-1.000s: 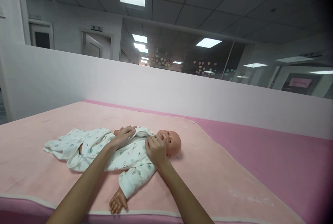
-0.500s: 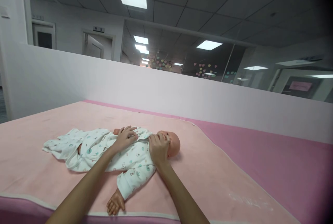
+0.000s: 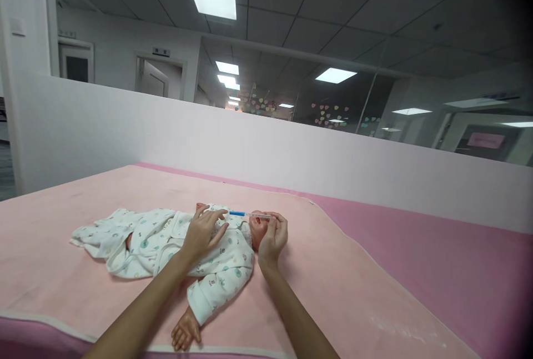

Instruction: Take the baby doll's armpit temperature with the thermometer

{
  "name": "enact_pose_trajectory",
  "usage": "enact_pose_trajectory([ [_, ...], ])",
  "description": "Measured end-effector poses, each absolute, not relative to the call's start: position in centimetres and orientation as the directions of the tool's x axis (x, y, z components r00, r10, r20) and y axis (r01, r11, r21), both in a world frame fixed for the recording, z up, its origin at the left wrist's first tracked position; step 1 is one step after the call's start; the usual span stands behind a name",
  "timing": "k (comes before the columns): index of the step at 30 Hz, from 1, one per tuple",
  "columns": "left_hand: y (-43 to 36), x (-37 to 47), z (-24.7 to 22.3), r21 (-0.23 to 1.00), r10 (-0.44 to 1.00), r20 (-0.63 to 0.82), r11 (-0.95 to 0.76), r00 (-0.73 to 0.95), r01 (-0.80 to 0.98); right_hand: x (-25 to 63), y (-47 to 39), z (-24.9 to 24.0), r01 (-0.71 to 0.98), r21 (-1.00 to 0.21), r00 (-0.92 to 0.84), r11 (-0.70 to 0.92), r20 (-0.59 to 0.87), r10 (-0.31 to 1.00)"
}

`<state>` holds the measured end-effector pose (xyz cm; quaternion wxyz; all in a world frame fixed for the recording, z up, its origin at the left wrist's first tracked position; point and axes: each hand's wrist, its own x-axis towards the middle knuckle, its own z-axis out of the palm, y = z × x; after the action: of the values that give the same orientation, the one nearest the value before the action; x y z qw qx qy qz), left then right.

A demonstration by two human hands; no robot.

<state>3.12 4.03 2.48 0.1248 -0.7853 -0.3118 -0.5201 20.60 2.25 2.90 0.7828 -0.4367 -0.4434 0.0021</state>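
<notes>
A baby doll [image 3: 227, 253] in a white printed outfit lies on its back, its head to the right. Between the thumb and fingers of my right hand [image 3: 275, 234] is the clear end of a thin glass thermometer [image 3: 238, 213], which has a blue part at its left. The thermometer is held roughly level above the doll's neck and face. My right hand covers much of the doll's head [image 3: 257, 231]. Fingers apart, my left hand [image 3: 206, 231] rests over the doll's chest, close to the blue end; whether it touches the thermometer I cannot tell.
Under the doll is a peach-pink mat [image 3: 358, 292] with a pale border, on a darker pink surface [image 3: 449, 253]. A low white wall [image 3: 266, 142] runs behind it, with glass above. The doll's near arm [image 3: 187, 328] reaches toward the front edge.
My right hand has come up from the doll's collar to beside its face, and the thermometer now shows in its fingers. My left hand has shifted slightly, its fingers spread more.
</notes>
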Motion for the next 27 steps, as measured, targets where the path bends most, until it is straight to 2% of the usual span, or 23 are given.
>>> enact_pose_trajectory([
  [5,4.2,3.2,2.1,0.072,0.202,0.968,-0.791,0.148,0.608,18.8,1.6,2.6,0.23,-0.695,0.581,0.681,0.659,0.477],
  [10,4.1,3.2,2.0,0.134,0.193,0.98,-0.792,0.036,0.596,18.5,1.3,2.6,0.313,-0.644,0.492,0.697,0.739,0.461],
  [13,3.9,3.6,2.0,0.208,0.249,0.969,-0.788,-0.009,0.579,19.2,0.5,4.0,0.49,-0.541,0.459,0.683,0.827,0.326],
  [15,3.8,4.0,1.9,0.231,0.281,0.96,-0.79,0.002,0.568,19.9,-0.6,5.2,0.634,-0.393,0.388,0.666,0.907,0.166],
  [17,3.7,4.5,1.7,0.201,0.311,0.945,-0.794,0.1,0.574,21.0,-2.1,6.2,0.751,-0.217,0.273,0.624,0.962,0.007],
  [19,3.6,4.9,1.5,0.135,0.339,0.907,-0.797,0.251,0.589,22.1,-4.0,6.3,0.822,-0.076,0.141,0.564,0.987,-0.072],
  [22,3.6,5.3,1.3,0.071,0.374,0.837,-0.798,0.4,0.599,23.8,-6.9,4.7,0.875,0.051,-0.038,0.481,0.999,-0.036],
  [25,3.9,5.3,1.8,0.083,0.409,0.811,-0.788,0.419,0.61,25.8,-9.4,1.7,0.898,0.119,-0.178,0.424,0.979,0.101],
  [27,4.3,5.3,2.4,0.113,0.444,0.799,-0.774,0.406,0.623,27.4,-10.5,-0.4,0.92,0.108,-0.202,0.377,0.954,0.22],
])
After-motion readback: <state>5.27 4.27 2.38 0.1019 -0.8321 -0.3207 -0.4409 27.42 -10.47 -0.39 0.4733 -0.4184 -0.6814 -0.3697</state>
